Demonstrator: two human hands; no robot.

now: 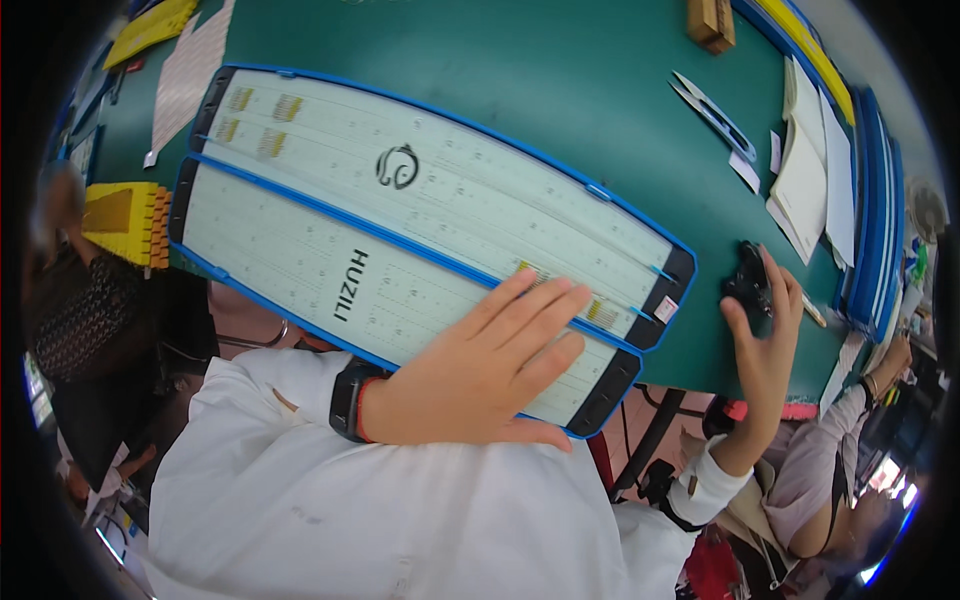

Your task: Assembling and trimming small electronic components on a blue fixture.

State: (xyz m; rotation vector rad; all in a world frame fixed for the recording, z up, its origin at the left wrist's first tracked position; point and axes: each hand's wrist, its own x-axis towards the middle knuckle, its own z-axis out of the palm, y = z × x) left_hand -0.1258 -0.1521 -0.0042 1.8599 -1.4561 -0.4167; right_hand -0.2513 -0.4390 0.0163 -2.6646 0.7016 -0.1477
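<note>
A long, pale two-panel board (pixel 300 210) with blue edging and black ends lies slanted across the near edge of the green table. It bears dark printing and small yellow-gold rows near both ends. My left hand (pixel 480 350) rests palm down on its right part, fingers stretched out, covering some of the lower panel. To the right of the board, my right hand (pixel 772 320) has its thumb and fingers around a small black object (pixel 748 280) on the table. What kind of object it is does not show.
Blue-and-white snips (pixel 715 115) lie at the far right, near white papers (pixel 800 180). A wooden block (pixel 711 24) sits at the back. Blue bins (pixel 872 220) line the right edge; a yellow bin (pixel 125 222) stands at left. Other people (pixel 825 470) sit on both sides.
</note>
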